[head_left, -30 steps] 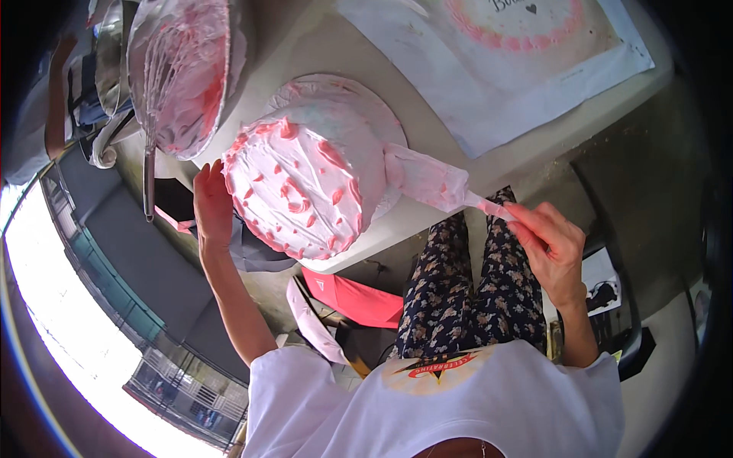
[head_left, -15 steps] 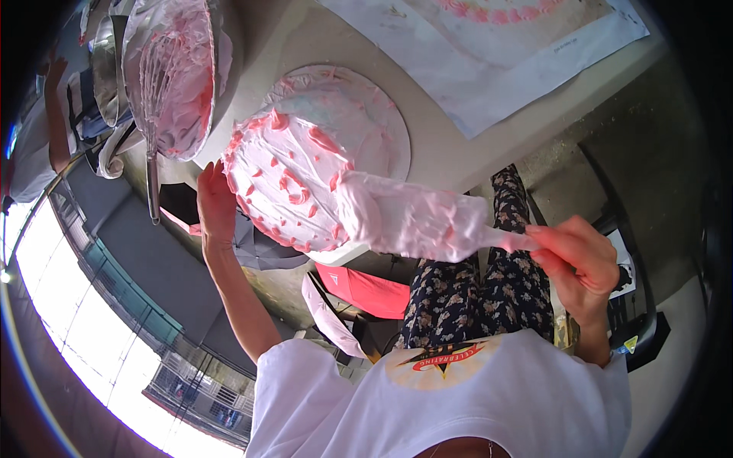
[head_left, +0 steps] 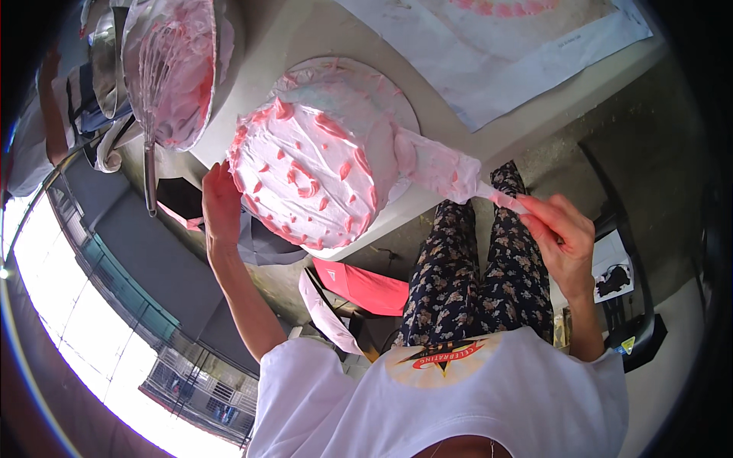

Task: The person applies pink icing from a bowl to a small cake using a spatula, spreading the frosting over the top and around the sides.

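"Hands?"
"Right hand pinches a cream-coated flat spatula, blade against the round pink-and-white frosted cake; left hand, fingers extended, beside its left rim, contact unclear."
"Room?"
"Cake's near the edge of the pale tabletop, bare toward the white paper sheet."

White glare washes out the lower left, and curved fisheye edges fade to black.
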The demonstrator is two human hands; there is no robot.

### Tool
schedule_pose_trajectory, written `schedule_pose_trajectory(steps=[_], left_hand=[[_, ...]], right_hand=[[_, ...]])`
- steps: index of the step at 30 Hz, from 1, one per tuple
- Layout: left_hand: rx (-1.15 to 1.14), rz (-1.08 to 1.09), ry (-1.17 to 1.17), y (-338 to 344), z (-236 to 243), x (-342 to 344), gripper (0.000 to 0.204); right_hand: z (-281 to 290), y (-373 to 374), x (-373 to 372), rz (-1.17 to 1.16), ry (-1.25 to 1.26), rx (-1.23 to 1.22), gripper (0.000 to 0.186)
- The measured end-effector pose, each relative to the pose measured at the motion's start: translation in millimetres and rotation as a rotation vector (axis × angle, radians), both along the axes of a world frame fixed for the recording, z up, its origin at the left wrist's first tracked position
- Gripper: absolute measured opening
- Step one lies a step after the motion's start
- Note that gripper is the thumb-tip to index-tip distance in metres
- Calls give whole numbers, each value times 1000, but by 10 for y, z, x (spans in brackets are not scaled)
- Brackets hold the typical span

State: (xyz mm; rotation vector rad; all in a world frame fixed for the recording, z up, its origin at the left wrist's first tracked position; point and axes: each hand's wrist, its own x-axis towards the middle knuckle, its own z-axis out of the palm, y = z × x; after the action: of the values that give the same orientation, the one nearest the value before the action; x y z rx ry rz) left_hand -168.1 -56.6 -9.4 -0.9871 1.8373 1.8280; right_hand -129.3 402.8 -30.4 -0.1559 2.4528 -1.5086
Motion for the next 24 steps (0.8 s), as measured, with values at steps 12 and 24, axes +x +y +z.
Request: schedule_pose_trajectory(steps=[12,24], left_hand=[[-773,-330,115,369,416,295,43],[-1624,-571,603,-128,840,-308,36]], right_hand=[[520,163,-442,-72,4,-158,22],[981,-1096,-1863,145,203,31,18]])
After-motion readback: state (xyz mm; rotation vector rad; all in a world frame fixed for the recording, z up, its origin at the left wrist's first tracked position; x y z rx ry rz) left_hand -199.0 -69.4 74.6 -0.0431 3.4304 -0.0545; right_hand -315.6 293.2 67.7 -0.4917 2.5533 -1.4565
